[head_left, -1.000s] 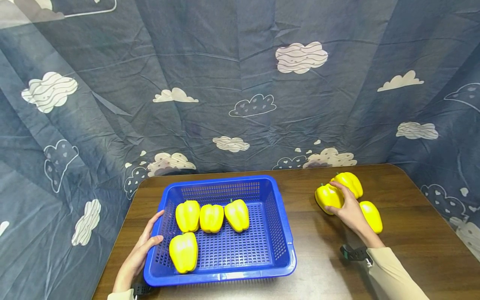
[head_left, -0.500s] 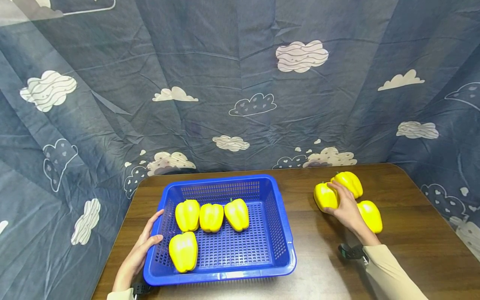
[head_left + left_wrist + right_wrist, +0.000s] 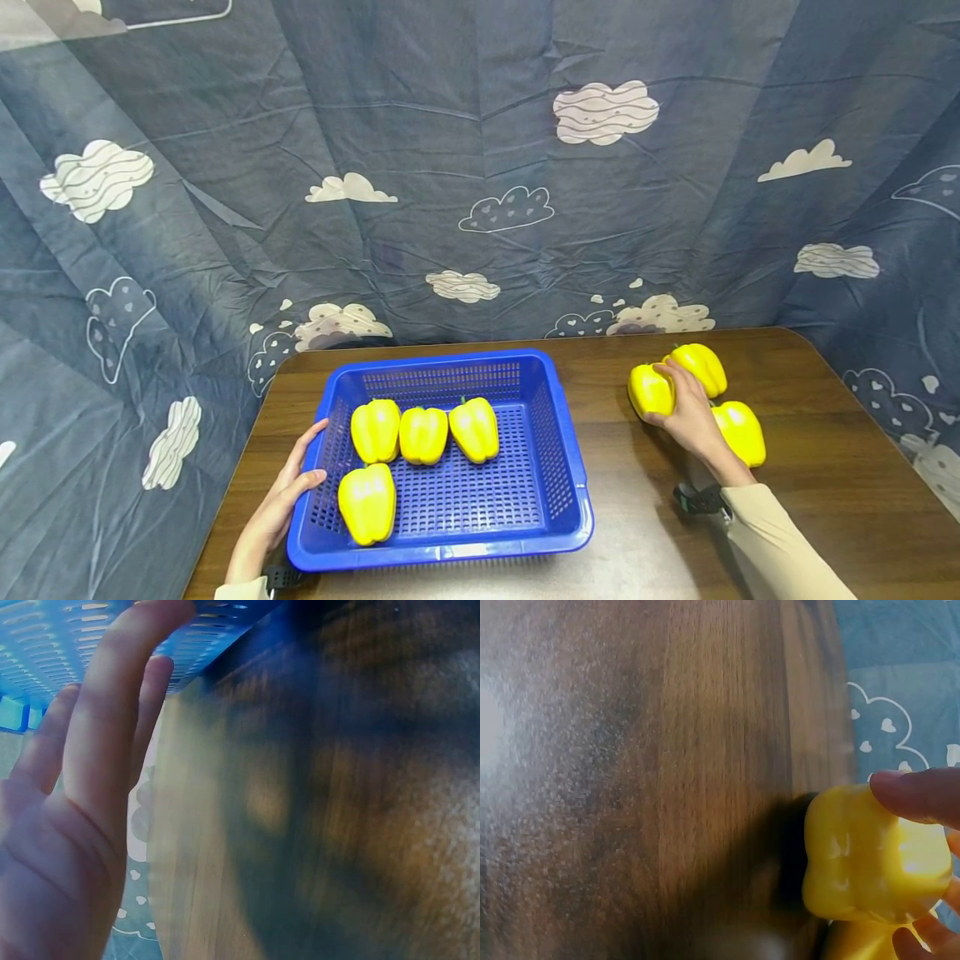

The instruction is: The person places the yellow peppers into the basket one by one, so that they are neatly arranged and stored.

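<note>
My right hand (image 3: 690,412) grips a yellow bell pepper (image 3: 649,392) at the right of the table, the thumb on its near side and the fingers on its far side. In the right wrist view the held bell pepper (image 3: 870,859) shows its lobed end, with the thumb along one edge. Right behind the hand lies another bell pepper (image 3: 699,368), and a further bell pepper (image 3: 741,433) is partly covered by the wrist. My left hand (image 3: 279,500) rests against the left rim of a blue perforated basket (image 3: 450,552); its fingers lie fairly straight along the outer wall (image 3: 45,645).
Several yellow bell peppers (image 3: 423,436) sit in the left and middle of the basket, whose right part shows bare mesh floor. Wooden tabletop (image 3: 600,467) lies between basket and right hand. A cloud-patterned curtain (image 3: 480,167) hangs behind the table.
My right hand has moved slightly left and closed more tightly round the bell pepper, which shifted a little left. The left hand and basket have stayed in place.
</note>
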The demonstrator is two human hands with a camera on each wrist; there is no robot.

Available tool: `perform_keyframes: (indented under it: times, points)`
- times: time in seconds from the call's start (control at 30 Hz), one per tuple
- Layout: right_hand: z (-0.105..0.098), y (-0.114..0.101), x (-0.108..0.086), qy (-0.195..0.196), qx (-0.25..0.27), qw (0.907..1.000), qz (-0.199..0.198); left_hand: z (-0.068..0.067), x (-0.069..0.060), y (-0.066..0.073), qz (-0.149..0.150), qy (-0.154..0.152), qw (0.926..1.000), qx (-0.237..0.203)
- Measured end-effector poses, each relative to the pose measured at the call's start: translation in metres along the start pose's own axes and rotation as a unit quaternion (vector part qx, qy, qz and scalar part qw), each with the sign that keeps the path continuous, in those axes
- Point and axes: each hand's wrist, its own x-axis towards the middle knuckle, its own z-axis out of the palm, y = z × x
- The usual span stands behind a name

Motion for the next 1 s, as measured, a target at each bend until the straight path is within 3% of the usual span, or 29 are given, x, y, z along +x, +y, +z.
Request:
perform_keyframes:
  times: [0.53,1.0]
  points:
    - [-0.005,-0.011,-0.005,0.033,0.024,0.999,-0.019,0.001,0.0,0.001,0.002,0.002,1.0,0.003]
    - [-0.013,-0.041,-0.007,0.046,0.047,0.9976,-0.022,0.001,0.0,0.0,0.003,0.005,1.0,0.007]
